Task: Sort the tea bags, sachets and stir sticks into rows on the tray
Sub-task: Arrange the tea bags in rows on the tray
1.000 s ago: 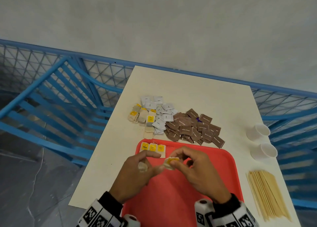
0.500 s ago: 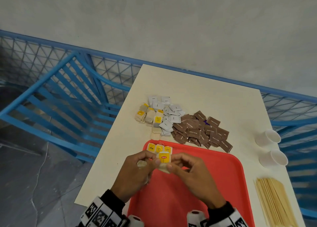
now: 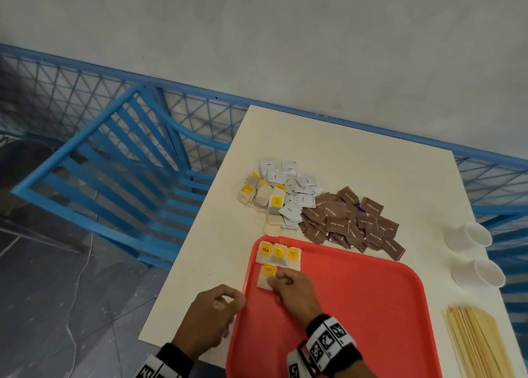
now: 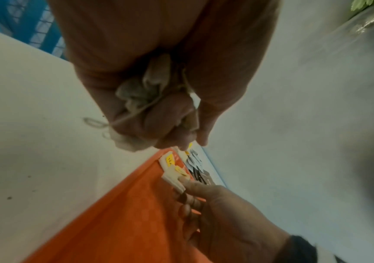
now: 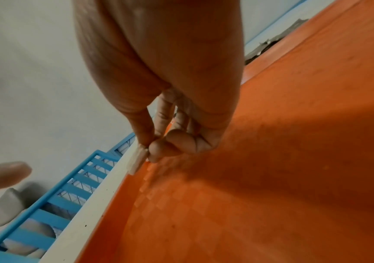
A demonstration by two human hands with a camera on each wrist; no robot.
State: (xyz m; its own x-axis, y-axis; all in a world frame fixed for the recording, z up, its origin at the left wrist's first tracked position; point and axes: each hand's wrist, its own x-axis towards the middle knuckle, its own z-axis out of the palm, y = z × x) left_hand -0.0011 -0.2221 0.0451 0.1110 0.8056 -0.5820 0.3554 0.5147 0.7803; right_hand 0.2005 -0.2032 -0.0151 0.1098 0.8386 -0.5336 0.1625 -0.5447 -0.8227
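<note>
A red tray (image 3: pixel 357 306) lies on the cream table, with three yellow-tagged tea bags (image 3: pixel 278 253) in a row at its far left corner. My right hand (image 3: pixel 275 282) pinches a fourth tea bag (image 3: pixel 266 276) just below that row, low over the tray; its edge shows between thumb and finger (image 5: pixel 137 161). My left hand (image 3: pixel 225 302), at the tray's left edge, grips a bunch of crumpled tea bags (image 4: pixel 141 92) with a loose string. Loose tea bags (image 3: pixel 257 196), white sachets (image 3: pixel 294 189) and brown sachets (image 3: pixel 351 220) are piled beyond the tray. Stir sticks (image 3: pixel 480 346) lie at the right.
Two white paper cups (image 3: pixel 474 252) stand on their sides by the table's right edge. A blue chair (image 3: pixel 114 172) sits to the left and a blue mesh railing runs behind the table. The tray's middle and right are bare.
The hands, which held a tea bag together above the tray, have parted. My right hand has lowered the bag to the tray below the row; my left has drawn back to the tray's left edge.
</note>
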